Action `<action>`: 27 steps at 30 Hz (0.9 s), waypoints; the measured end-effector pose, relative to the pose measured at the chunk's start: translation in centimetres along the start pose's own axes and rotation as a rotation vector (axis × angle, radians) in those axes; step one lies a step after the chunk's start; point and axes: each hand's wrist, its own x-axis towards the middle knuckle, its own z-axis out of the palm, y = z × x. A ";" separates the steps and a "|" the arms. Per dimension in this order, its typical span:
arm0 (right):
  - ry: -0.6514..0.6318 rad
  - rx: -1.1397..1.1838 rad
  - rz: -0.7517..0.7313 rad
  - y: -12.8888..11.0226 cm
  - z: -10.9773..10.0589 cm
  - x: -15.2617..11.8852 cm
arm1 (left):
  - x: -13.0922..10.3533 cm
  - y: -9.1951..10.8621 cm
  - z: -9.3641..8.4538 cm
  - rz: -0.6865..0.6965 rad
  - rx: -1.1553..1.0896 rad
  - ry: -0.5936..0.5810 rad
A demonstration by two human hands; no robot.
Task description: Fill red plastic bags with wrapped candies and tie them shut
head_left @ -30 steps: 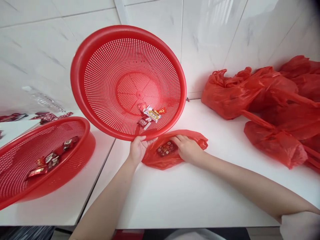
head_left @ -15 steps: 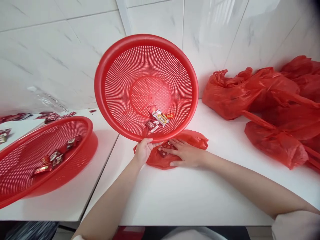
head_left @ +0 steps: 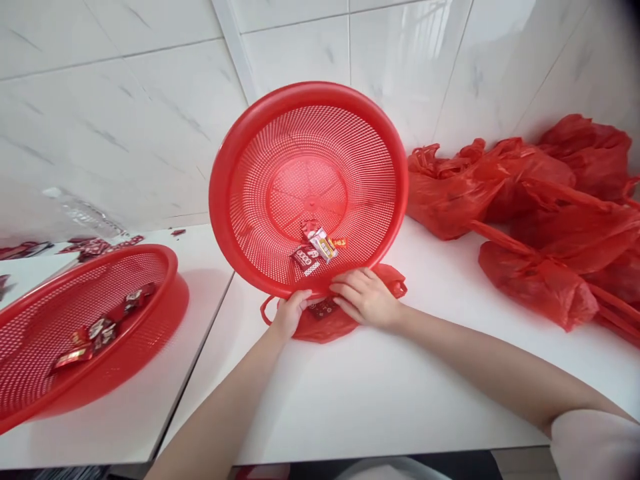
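A round red plastic basket point(head_left: 309, 93) stands tilted on edge, its mesh inside facing me. Several wrapped sweets point(head_left: 323, 245) lie in the lower part of its bowl. My left hand point(head_left: 289, 315) pinches the bottom rim, thumb on the near side. To the right of it, my right hand point(head_left: 367, 298) has its fingers curled over the same rim. Beneath both hands a red plastic bag point(head_left: 327, 331) lies on the table, partly hidden, with dark patterned wrappers point(head_left: 323, 308) showing inside it.
Another red basket point(head_left: 175, 263) with a few sweets point(head_left: 103, 331) leans at the left. Several filled red bags point(head_left: 540, 277) crowd the right of the white table point(head_left: 400, 400). Loose wrappers point(head_left: 93, 248) lie by the tiled wall point(head_left: 300, 47). A seam between tables runs left of me.
My right hand has moved from the bag up onto the basket's rim, and its fingers have curled. The basket has shifted slightly, and the sweets still lie in it.
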 end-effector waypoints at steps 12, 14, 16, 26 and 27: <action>-0.071 0.320 0.174 0.8 -1.0 0.7 | -2.9 -1.8 1.4 -0.079 0.191 -0.089; -0.002 0.394 0.198 1.0 -0.8 0.6 | -2.5 -1.5 1.5 -0.105 0.107 -0.103; 0.065 0.420 0.241 1.0 -0.5 0.4 | -1.9 -1.1 1.5 -0.112 0.035 -0.069; -0.112 0.212 -0.174 0.2 0.1 -0.5 | 0.5 1.0 -0.2 0.030 -0.061 0.131; -0.128 0.199 -0.182 0.4 0.2 -0.5 | 0.6 1.2 -0.3 0.045 -0.063 0.138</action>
